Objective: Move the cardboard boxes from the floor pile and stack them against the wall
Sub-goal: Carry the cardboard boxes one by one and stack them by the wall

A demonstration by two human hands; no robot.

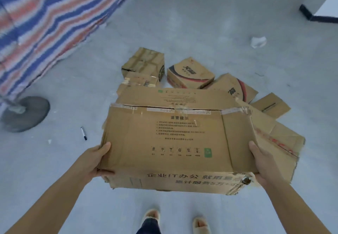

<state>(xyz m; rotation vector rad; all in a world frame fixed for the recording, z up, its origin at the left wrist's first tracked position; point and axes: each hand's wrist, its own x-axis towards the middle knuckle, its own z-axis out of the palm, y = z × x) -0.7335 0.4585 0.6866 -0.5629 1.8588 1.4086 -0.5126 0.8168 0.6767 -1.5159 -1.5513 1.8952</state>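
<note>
Far left of the left fingers: one red, white and blue striped woven tarpaulin (45, 23), draped down toward one round grey metal stand base (25, 114). Nearer those fingers, just to their left: one black marker pen (84, 133), lying loose on the grey concrete floor (201, 23). Left hand (97, 160): thumb flat on the top face, other fingers curled under the near left corner and hidden. Between the two thumbs, lifted clear of the floor: one large flattened brown cardboard box (164, 138) with printed text, gripped at opposite near corners, probably to keep so wide and floppy a panel level while carried. Beyond the fingertips, on the floor: the remaining pile, counted as about six pieces, namely one squat tape-wrapped brown box (144, 63), one smaller crushed taped box (140, 81) just in front of it, one brown box with red and black print (190, 74), one flattened box of like print (236, 87), one small brown slotted piece (270, 106) and one wide flat sheet with red lettering (281, 137) reaching under the held box; overlaps make the count uncertain. Right hand (263, 162): thumb pressed along the top face, fingers tucked beneath, unseen. Well beyond the right fingers: one crumpled white scrap (258, 42). Cannot tell where the target wall stands.
</note>
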